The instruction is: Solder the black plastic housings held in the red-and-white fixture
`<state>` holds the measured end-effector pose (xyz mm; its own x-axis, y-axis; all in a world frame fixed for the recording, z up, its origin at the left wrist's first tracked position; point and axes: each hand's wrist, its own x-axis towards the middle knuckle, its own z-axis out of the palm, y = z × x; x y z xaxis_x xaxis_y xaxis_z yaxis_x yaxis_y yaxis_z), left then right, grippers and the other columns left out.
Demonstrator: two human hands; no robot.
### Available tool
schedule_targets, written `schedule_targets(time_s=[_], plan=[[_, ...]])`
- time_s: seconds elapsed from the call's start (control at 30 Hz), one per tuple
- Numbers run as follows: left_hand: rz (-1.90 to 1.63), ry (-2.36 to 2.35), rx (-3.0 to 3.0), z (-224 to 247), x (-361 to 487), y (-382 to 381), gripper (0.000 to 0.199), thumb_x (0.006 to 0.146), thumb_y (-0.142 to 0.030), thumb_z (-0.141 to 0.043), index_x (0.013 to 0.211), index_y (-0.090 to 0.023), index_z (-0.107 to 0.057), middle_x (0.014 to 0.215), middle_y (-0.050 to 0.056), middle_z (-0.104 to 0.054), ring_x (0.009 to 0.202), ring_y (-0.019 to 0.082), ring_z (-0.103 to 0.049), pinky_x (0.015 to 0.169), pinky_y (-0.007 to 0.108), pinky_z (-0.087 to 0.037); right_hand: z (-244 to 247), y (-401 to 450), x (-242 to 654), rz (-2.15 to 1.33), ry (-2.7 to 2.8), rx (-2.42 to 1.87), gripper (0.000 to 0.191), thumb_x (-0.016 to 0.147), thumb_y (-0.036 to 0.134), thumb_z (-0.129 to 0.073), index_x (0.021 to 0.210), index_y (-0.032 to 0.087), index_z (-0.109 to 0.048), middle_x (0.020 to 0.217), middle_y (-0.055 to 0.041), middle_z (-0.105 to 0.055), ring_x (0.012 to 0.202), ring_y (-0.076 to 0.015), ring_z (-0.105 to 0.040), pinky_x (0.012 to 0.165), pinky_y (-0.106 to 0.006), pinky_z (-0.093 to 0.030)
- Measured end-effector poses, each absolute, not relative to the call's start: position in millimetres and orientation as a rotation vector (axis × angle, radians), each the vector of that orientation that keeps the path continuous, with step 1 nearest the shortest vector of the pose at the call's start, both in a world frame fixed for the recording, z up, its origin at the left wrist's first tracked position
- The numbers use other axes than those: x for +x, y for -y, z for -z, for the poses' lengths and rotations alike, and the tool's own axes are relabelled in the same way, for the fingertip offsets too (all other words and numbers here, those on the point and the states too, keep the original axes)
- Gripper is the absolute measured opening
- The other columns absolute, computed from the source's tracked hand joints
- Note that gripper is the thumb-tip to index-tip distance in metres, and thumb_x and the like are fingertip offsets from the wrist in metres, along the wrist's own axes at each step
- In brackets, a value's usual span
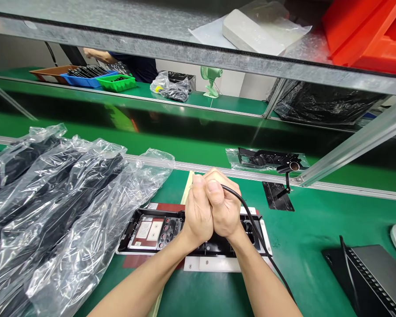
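Both my hands are pressed together above a long black plastic housing [178, 248] that lies on a fixture with white plates and a dark red base. My right hand [225, 204] is closed round a black cable [251, 218], which runs out past its fingers and down to the lower right. My left hand [198, 211] is closed against it, thumb up; what it grips is hidden. A pale yellow strip [187, 187] passes behind my left hand. The housing's left part shows a framed window with a label and several round holes.
Plastic-wrapped black parts [69, 207] cover the left side. On the right are a black slotted unit [372, 273] and a small stand [287, 176]. A metal shelf [152, 42] crosses above, holding a red bin [366, 35]. Across the bench, a person's arm [100, 55] shows near coloured trays.
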<state>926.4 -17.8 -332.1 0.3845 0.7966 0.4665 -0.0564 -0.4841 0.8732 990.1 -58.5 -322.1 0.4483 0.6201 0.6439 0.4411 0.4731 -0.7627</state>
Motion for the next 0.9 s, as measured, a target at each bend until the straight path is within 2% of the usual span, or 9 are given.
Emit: schedule_targets(time_s=[0.37,0.57,0.77,0.9], plan=[[-1.188,-0.653,1.701,337.5,925.5,18.3,0.060,0.100,-0.071,-0.021,0.078,-0.023,-0.049,0.065,0.003,-0.055,0.059,0.017,-0.055,0.058,0.033,-0.052,322.9,58.5,990.6,-0.157,1.170,-1.131,0.037,0.102,0.038,-0.047,0.068,0.022,-0.049,0.069,0.0001,-0.051,0.067,-0.0146,-0.047,0.065,-0.033,-0.041],[-1.180,-0.662,1.689,338.2,925.4,18.3,0.058,0.101,-0.068,-0.023,0.079,-0.022,-0.050,0.065,0.003,-0.054,0.061,0.018,-0.057,0.060,0.034,-0.054,323.3,59.0,991.2,-0.154,1.185,-1.144,0.037,0.102,0.037,-0.046,0.069,0.022,-0.053,0.071,-0.0010,-0.053,0.068,-0.0150,-0.048,0.065,-0.034,-0.042],[-1.174,-0.629,1.712,337.9,924.7,17.8,0.060,0.101,-0.069,-0.020,0.079,-0.022,-0.052,0.068,0.004,-0.060,0.062,0.018,-0.060,0.061,0.033,-0.055,322.7,58.9,991.2,-0.156,1.182,-1.167,0.038,0.102,0.040,-0.045,0.069,0.023,-0.053,0.071,-0.0015,-0.053,0.067,-0.0160,-0.048,0.065,-0.035,-0.042],[-1.197,-0.620,1.747,339.6,924.3,17.7,0.059,0.104,-0.063,-0.020,0.082,-0.021,-0.055,0.071,0.005,-0.064,0.066,0.018,-0.065,0.065,0.031,-0.057,322.2,58.8,990.8,-0.154,1.173,-1.175,0.039,0.102,0.042,-0.045,0.067,0.024,-0.049,0.069,-0.0012,-0.051,0.066,-0.0165,-0.047,0.063,-0.035,-0.041]])
